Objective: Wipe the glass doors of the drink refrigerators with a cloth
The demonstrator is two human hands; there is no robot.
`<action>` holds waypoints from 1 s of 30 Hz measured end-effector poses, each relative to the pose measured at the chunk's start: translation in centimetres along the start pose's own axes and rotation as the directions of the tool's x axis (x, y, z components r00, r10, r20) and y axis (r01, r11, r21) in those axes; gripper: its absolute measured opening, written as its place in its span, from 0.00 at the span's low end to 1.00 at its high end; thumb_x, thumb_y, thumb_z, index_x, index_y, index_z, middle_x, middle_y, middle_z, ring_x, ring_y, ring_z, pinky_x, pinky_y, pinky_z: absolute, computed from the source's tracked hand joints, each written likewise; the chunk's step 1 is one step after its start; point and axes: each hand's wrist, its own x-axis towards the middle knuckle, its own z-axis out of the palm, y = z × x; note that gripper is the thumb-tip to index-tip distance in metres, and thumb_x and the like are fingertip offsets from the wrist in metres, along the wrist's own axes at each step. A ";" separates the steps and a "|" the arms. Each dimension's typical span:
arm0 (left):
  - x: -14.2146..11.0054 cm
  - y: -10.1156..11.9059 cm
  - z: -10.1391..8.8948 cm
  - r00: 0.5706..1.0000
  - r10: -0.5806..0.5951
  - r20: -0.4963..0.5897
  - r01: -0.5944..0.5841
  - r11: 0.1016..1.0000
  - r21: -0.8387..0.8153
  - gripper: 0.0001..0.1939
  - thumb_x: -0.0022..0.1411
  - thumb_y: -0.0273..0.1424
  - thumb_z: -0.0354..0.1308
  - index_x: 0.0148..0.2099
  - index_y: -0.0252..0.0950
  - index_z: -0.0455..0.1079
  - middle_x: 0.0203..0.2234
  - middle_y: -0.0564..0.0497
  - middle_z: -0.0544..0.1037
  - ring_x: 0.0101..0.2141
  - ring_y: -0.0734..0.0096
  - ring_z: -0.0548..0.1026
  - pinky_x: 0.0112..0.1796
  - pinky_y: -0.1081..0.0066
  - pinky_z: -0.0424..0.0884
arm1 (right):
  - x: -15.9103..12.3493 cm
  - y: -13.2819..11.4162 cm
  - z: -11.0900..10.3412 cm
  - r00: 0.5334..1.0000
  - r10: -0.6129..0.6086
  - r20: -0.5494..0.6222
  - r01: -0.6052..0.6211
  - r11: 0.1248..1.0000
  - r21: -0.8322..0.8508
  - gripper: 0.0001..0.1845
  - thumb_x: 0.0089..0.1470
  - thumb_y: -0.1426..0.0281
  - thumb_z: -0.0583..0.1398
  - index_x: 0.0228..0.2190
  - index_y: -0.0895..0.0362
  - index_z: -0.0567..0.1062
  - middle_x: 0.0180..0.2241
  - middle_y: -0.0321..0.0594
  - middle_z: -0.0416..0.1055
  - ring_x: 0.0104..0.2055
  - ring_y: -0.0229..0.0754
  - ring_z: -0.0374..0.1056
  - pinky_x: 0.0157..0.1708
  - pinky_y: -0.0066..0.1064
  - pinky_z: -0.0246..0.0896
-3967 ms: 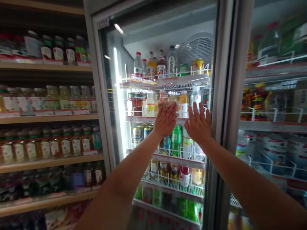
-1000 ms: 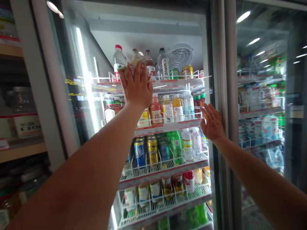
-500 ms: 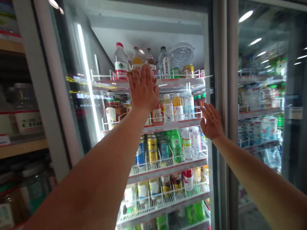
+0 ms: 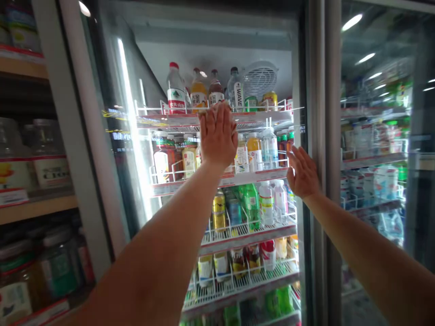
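I see my left hand (image 4: 219,140) open flat, pinning a pale, crumpled cloth (image 4: 232,118) to the clear glass door (image 4: 210,47) rather than clasping it; my right hand (image 4: 303,173), fingers loosely spread and apparently holding nothing, is beside the silver metal frame (image 4: 316,86)

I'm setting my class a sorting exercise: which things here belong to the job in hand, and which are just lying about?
In the job:
Glass
Cloth, against the glass
Left grip, flat over the cloth
Right grip, spread near the glass's right edge; contact unclear

Just there:
Bottles, behind the glass
Cans, behind the glass
Round grille
Wooden shelf, at picture left
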 end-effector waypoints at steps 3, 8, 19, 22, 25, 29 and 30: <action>-0.9 1.5 0.8 0.997 -0.065 -0.050 0.066 0.998 0.008 0.36 0.70 0.36 0.46 0.75 0.33 0.44 0.72 0.43 0.51 0.72 0.43 0.42 0.69 0.39 0.39 | 0.0 0.0 0.0 1.000 0.008 0.007 -0.008 1.000 -0.006 0.39 0.63 0.72 0.52 0.71 0.49 0.47 0.71 0.41 0.52 0.73 0.53 0.48 0.68 0.53 0.53; -0.4 0.4 0.4 0.834 0.508 0.214 -0.498 0.861 -0.103 0.32 0.71 0.37 0.45 0.74 0.44 0.48 0.71 0.54 0.55 0.71 0.52 0.46 0.70 0.44 0.38 | 0.0 -0.1 -0.2 0.999 0.032 0.030 -0.032 0.999 -0.016 0.36 0.64 0.71 0.51 0.71 0.51 0.50 0.71 0.43 0.53 0.73 0.54 0.49 0.68 0.52 0.53; 7.3 -8.7 -3.3 0.894 -0.408 -0.186 0.419 0.907 0.028 0.45 0.70 0.51 0.36 0.71 0.13 0.40 0.72 0.28 0.42 0.71 0.46 0.33 0.65 0.39 0.30 | 0.1 -0.3 0.2 1.000 0.019 -0.024 -0.019 1.000 -0.018 0.37 0.63 0.73 0.52 0.71 0.50 0.49 0.70 0.43 0.56 0.72 0.52 0.50 0.67 0.53 0.55; 7.8 -7.7 -3.1 0.891 -0.409 -0.200 0.418 0.908 0.005 0.44 0.69 0.49 0.40 0.72 0.16 0.43 0.72 0.33 0.46 0.71 0.46 0.39 0.68 0.41 0.31 | 0.2 -0.4 0.2 0.999 0.026 -0.020 -0.026 1.000 -0.009 0.38 0.63 0.73 0.52 0.71 0.49 0.49 0.70 0.42 0.54 0.73 0.51 0.48 0.67 0.51 0.54; 7.8 -6.1 -2.8 0.954 -0.278 -0.115 0.279 0.960 -0.005 0.40 0.70 0.45 0.41 0.73 0.21 0.42 0.73 0.43 0.45 0.71 0.49 0.41 0.70 0.44 0.31 | 0.2 -0.3 0.1 0.999 0.033 -0.005 -0.033 0.999 -0.015 0.38 0.63 0.73 0.52 0.71 0.48 0.48 0.70 0.42 0.54 0.73 0.51 0.48 0.68 0.52 0.54; 6.6 -3.1 -1.8 0.995 -0.009 0.103 0.009 1.000 -0.006 0.37 0.69 0.42 0.41 0.74 0.27 0.44 0.74 0.51 0.44 0.72 0.50 0.37 0.71 0.48 0.28 | 0.1 -0.1 0.0 1.000 0.029 0.011 -0.029 1.000 -0.012 0.39 0.63 0.73 0.53 0.71 0.48 0.47 0.71 0.40 0.53 0.73 0.51 0.48 0.68 0.52 0.54; 5.9 -2.1 -1.4 0.989 0.044 0.138 -0.042 0.999 -0.015 0.37 0.69 0.41 0.41 0.74 0.27 0.45 0.74 0.51 0.45 0.72 0.50 0.37 0.71 0.49 0.28 | 0.1 -0.1 0.0 1.000 0.025 0.009 -0.025 1.000 -0.008 0.39 0.62 0.73 0.53 0.71 0.48 0.47 0.71 0.40 0.53 0.73 0.51 0.48 0.68 0.52 0.53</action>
